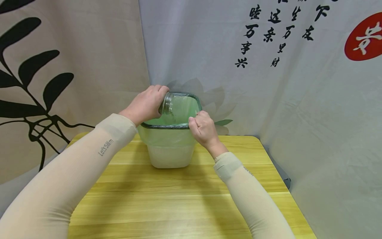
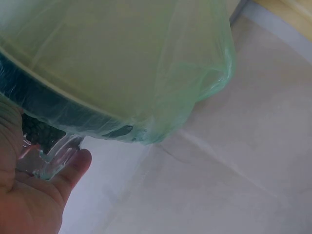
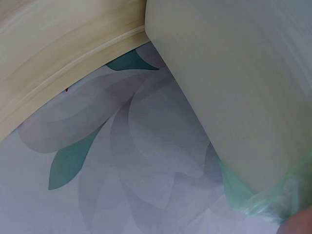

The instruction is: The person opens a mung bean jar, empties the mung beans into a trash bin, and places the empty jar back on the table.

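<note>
A pale trash can (image 1: 170, 157) stands at the table's far side, lined with a thin green trash bag (image 1: 165, 136) folded over its dark rim. My left hand (image 1: 146, 104) holds a clear glass jar (image 1: 167, 103) on its side over the can's left edge, the threaded mouth turned inward. Dark contents show through the jar's glass in the left wrist view, where my left hand (image 2: 36, 204) wraps around it. With curled fingers, my right hand (image 1: 204, 129) grips the bag at the can's right rim. Gathered green plastic (image 3: 275, 202) lies by a fingertip in the right wrist view.
The wooden table (image 1: 167, 205) extends toward me. Behind it hangs a pale cloth backdrop (image 1: 191, 43) with black characters, a red oval and printed leaves; another cloth side runs along the right. The can stands close to the backdrop.
</note>
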Demonstrator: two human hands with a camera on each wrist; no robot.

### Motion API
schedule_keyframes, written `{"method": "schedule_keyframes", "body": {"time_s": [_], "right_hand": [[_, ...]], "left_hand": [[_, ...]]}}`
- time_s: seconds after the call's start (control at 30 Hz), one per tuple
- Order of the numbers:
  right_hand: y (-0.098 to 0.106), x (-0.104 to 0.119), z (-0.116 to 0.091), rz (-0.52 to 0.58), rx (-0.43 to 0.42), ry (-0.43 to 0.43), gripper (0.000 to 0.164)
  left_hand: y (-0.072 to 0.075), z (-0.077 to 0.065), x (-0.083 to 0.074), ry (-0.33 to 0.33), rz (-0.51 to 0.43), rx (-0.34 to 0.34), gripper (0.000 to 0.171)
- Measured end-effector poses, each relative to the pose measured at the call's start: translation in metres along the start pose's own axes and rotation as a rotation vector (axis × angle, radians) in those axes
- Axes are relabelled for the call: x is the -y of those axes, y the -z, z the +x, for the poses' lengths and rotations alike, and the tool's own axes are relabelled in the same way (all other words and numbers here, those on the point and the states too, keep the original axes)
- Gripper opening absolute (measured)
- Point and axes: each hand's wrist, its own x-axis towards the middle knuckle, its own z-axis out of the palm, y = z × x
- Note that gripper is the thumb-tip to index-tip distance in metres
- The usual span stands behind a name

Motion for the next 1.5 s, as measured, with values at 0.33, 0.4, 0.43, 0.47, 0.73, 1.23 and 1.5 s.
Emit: {"method": "schedule_keyframes", "body": {"time_s": [0.33,0.4,0.43,0.47,0.73,1.23,1.5], "right_hand": [[-0.0001,0.0007,0.0004,-0.007,-0.002,0.005,0.053],[0.0002,0.0011,0.0005,-0.006,-0.002,0.006,0.053],[0.0003,0.0012,0.0004,-0.005,-0.002,0.006,0.053],[0.0002,0.0013,0.0004,-0.005,-0.003,0.006,0.052],[-0.0002,0.0018,0.0001,-0.007,0.006,-0.004,0.053],[0.0009,0.0021,0.0004,-0.013,0.021,-0.015,0.052],[0.0005,0.0016,0.0000,-0.002,0.015,-0.018,0.052]], "left_hand": [[0.0001,-0.0014,-0.0003,-0.017,0.005,-0.014,0.070],[0.0000,-0.0016,-0.0001,-0.020,0.009,-0.015,0.069],[0.0000,-0.0016,0.0000,-0.020,0.010,-0.016,0.069],[-0.0001,-0.0017,0.0000,-0.022,0.011,-0.017,0.068],[-0.0005,-0.0015,0.0010,-0.023,0.012,-0.017,0.067],[-0.0003,-0.0001,-0.0005,-0.026,0.029,-0.012,0.067],[-0.0006,0.0011,-0.0007,-0.029,0.039,-0.010,0.067]]}}
